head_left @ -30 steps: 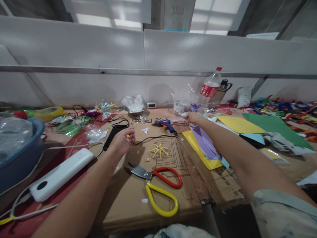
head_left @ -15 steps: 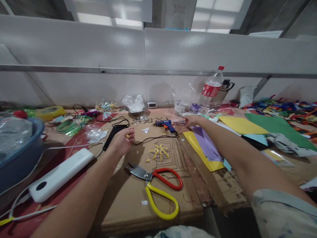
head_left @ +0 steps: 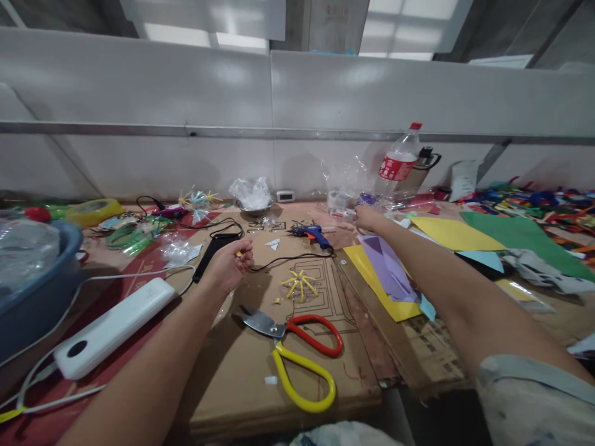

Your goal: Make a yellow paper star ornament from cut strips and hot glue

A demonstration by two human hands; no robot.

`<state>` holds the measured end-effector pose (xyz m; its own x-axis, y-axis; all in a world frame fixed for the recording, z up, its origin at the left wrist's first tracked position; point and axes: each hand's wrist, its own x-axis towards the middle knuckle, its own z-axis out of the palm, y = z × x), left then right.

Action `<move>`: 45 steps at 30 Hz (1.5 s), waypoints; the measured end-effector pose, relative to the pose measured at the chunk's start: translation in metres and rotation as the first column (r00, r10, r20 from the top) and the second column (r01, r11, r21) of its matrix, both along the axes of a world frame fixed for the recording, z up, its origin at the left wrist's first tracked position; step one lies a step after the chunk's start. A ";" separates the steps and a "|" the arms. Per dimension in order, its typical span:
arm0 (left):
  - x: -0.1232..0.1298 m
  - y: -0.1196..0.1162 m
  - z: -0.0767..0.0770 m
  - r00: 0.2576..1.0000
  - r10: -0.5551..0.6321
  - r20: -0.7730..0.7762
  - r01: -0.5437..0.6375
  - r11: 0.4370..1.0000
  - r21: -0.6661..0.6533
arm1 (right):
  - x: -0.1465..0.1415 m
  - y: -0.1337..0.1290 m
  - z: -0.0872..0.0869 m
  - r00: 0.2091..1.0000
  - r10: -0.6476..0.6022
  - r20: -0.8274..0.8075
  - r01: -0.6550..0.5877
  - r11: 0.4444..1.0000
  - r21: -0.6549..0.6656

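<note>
My left hand [head_left: 231, 265] is closed above the cardboard, left of centre, with a small yellow piece [head_left: 239, 254] showing between its fingers. At the back right, my right hand [head_left: 369, 218] reaches out with its fingers curled; a small clear, red-marked item [head_left: 344, 213] lies at its fingertips, too small to name. A blue glue gun [head_left: 314, 235] rests just left of and nearer than that hand. Between my arms, a spoked star of yellow sticks [head_left: 300, 286] lies on the cardboard [head_left: 242, 396]. Nearer to me are open scissors [head_left: 316, 331] with one red and one yellow handle.
A white power strip [head_left: 116, 328] and a blue basin [head_left: 41, 291] occupy the left. Purple paper [head_left: 388, 269], yellow sheets [head_left: 455, 234] and a green sheet [head_left: 525, 241] lie right. A tall plastic bottle [head_left: 397, 164] and a metal bowl [head_left: 253, 207] stand by the wall.
My right hand has moved slightly away from me and to the right, and the clear, red-marked item has shifted back too. My left hand stays put.
</note>
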<state>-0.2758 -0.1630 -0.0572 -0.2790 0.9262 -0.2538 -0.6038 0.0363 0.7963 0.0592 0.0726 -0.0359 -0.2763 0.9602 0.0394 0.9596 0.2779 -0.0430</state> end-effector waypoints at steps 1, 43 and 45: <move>0.000 0.000 0.000 1.000 -0.016 0.016 0.016 1.000 0.007 | 0.000 -0.002 0.002 1.000 -0.013 -0.008 0.013 1.000 0.015; 0.034 -0.020 0.007 0.967 -0.248 0.051 0.211 0.901 0.378 | -0.114 -0.200 0.028 0.333 0.290 -0.897 -0.639 0.769 0.011; 0.034 -0.020 0.007 0.968 -0.249 0.035 0.218 0.901 0.375 | -0.114 -0.200 0.028 0.323 0.288 -0.902 -0.656 0.754 0.005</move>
<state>-0.2414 -0.1832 -0.0502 -0.0363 0.9941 0.1020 -0.6761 -0.0996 0.7300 -0.0544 -0.1273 -0.0082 -0.6927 0.6683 0.2714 0.0984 0.4604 -0.8823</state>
